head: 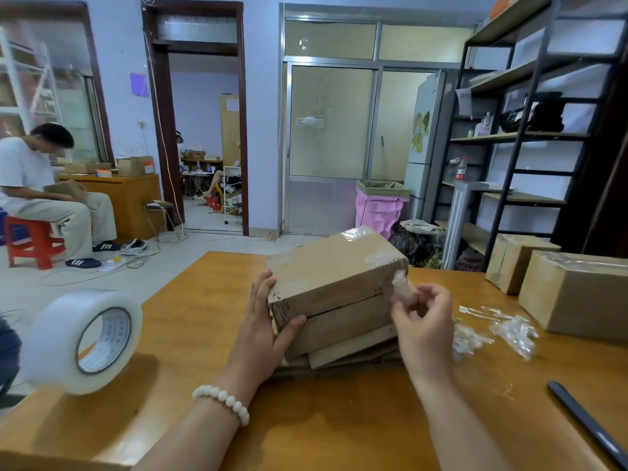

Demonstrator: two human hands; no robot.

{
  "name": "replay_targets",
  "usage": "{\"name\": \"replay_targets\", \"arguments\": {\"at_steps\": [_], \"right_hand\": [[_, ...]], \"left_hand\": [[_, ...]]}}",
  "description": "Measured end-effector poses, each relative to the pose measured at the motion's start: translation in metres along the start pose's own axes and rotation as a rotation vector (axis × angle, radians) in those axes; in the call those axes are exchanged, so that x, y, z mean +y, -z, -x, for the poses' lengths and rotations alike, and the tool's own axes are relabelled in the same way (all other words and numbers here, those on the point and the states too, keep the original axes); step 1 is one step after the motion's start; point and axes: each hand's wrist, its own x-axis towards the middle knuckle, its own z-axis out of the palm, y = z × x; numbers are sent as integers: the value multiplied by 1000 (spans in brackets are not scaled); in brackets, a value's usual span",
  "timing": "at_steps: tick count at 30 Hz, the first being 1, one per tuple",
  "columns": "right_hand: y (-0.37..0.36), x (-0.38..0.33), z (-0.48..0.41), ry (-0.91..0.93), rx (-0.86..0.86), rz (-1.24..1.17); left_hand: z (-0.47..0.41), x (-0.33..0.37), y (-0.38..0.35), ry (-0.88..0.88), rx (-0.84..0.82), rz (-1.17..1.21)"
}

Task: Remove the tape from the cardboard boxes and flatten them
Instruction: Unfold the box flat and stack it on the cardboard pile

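A brown cardboard box [334, 270] stands tilted on the wooden table [190, 321], on top of a small pile of flattened cardboard [350, 351]. Clear tape still shines on its top far edge. My left hand [268, 331] grips the box's near left corner, thumb on the front face. My right hand [424, 321] pinches a crumpled strip of tape [401, 288] that is peeling off the box's right end.
Crumpled tape scraps [509, 331] lie right of my hands. Two taped boxes [577, 294] [516, 260] stand at the table's right edge. A big roll of clear tape [85, 341] sits at left, a dark bar-like tool [588, 423] at lower right. A seated person [44, 192] is far left.
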Motion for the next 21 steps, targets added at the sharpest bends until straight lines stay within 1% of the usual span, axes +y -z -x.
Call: {"name": "replay_targets", "arguments": {"at_steps": [2,4,6,8,10,12,14,16,19,21], "right_hand": [[5,4,-7,5,21,63],[7,8,-9,34,11,169],[7,9,-8,60,-19,196],[6,9,-6,70,-93,174],[4,12,-4,57,-172,175],[2,12,-1,34,-251,204],[0,9,3,28,-324,187],[-2,5,5,20,-363,145],[1,3,4,-35,-423,102],[11,3,-1,-73,-565,64]], "left_hand": [[0,1,0,4,-5,-9],[0,2,-1,-5,-7,-24],[0,1,0,-11,-5,-23],[-1,-1,0,-28,26,-17],[-1,-1,0,-70,100,-35],[-1,0,0,-142,189,-116],[-1,0,-1,-207,245,-250],[-2,-2,-2,-213,268,-351],[-3,-7,-4,-168,255,-401],[-3,-8,-5,-182,240,-432]]}}
